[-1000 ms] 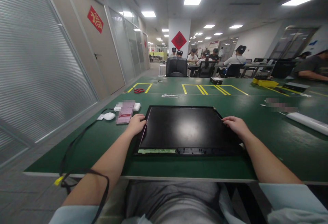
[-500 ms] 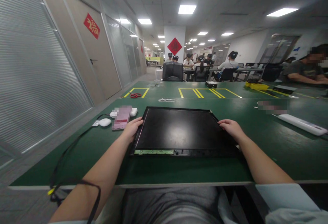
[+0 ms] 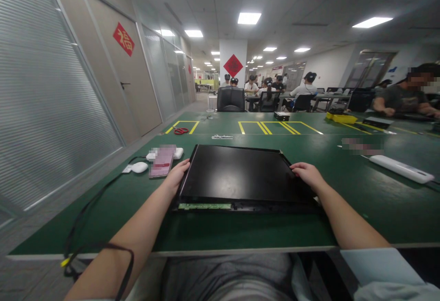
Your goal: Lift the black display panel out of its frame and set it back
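A black flat display panel [image 3: 240, 175] lies on the green table [image 3: 240, 230] in front of me, a green circuit strip showing along its near edge. My left hand [image 3: 177, 175] grips its left edge, fingers curled round it. On the right edge rests my right hand [image 3: 305, 173], fingers closed over the rim. The panel's far side looks slightly raised off the table.
A pink phone [image 3: 161, 162], white earbud case [image 3: 139, 167] and black cable [image 3: 92, 204] lie left of the panel. Red scissors [image 3: 180, 130] and small metal parts [image 3: 222, 136] lie farther back. A long white bar [image 3: 400, 169] lies right. Several people sit at distant tables.
Both hands keep their hold on the panel's edges. The panel's far edge has tilted up a little, and its glare spot has faded. The camera view has shifted slightly.
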`<state>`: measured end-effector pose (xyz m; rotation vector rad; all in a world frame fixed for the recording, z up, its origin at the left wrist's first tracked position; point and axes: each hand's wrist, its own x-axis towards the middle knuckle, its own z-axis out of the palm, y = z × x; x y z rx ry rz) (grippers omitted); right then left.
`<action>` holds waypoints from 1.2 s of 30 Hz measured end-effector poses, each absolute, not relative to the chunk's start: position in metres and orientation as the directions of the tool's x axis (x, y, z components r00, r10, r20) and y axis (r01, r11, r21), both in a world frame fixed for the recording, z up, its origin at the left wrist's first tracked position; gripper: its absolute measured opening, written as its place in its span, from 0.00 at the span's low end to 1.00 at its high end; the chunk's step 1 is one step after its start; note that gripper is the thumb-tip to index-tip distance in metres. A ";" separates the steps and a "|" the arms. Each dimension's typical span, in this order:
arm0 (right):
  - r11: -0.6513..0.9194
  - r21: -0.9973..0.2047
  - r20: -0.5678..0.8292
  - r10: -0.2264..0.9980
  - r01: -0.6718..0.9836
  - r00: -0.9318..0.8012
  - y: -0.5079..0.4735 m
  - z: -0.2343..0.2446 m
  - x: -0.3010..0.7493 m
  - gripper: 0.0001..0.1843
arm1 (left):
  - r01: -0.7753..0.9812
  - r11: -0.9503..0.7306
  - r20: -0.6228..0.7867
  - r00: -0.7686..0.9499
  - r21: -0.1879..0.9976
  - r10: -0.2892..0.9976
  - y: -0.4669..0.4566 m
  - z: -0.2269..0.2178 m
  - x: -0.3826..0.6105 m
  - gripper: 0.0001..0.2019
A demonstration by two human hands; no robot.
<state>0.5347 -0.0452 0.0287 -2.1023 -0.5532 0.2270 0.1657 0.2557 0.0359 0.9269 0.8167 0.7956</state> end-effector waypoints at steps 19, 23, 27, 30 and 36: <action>-0.489 -0.813 0.053 0.479 0.317 0.876 -0.045 0.030 0.534 0.08 | -0.116 0.128 -0.061 0.461 0.985 0.885 0.240 0.049 0.164 0.27; -0.492 -0.806 0.056 0.490 0.329 0.870 -0.045 0.028 0.536 0.08 | -0.117 0.022 0.041 0.511 0.993 0.858 0.245 0.043 0.162 0.27; -0.488 -0.807 0.064 0.489 0.334 0.870 -0.045 0.026 0.537 0.08 | -0.089 -0.010 0.050 0.461 0.996 0.886 0.242 0.045 0.161 0.21; -0.486 -0.805 0.071 0.491 0.341 0.868 -0.045 0.025 0.538 0.07 | -0.056 0.031 -0.003 0.448 0.998 0.894 0.240 0.049 0.161 0.14; -0.466 -0.820 0.066 0.501 0.333 0.863 -0.044 0.023 0.540 0.07 | 0.082 -0.223 0.166 0.439 0.971 0.883 0.249 0.043 0.158 0.14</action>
